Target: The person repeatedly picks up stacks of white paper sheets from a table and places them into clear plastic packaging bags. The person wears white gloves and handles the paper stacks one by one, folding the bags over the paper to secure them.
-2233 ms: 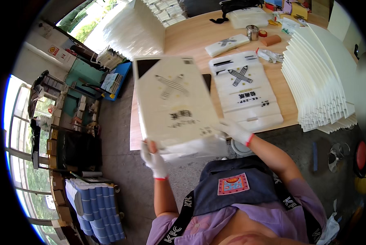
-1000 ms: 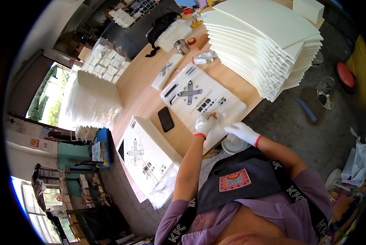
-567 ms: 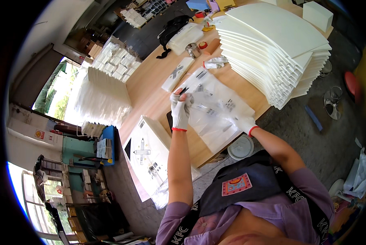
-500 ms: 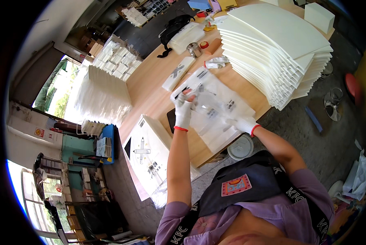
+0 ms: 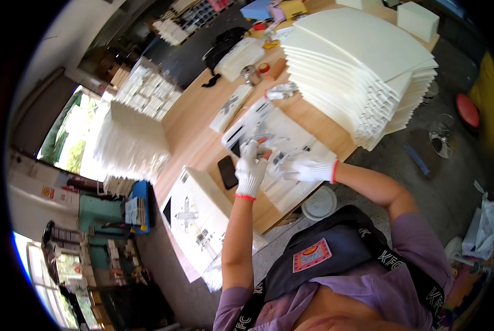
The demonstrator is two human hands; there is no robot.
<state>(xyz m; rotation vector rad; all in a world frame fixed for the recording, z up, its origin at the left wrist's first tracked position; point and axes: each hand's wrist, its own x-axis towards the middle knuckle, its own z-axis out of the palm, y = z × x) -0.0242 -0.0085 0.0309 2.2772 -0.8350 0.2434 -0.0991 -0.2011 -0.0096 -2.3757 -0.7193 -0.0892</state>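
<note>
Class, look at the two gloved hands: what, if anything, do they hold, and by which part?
The left hand pinches the clear printed bag on the table at its near-left edge. The right hand lies flat on the bag; a grip cannot be told.

The big white printed box [image 5: 194, 218] that both hands held up two seconds ago now leans beside the table [image 5: 194, 129], let go. The left hand [image 5: 251, 168] has drawn back from its long reach and grips the clear printed sheet [image 5: 280, 146]; the right hand [image 5: 307, 167] has slid up and now presses flat on it.
</note>
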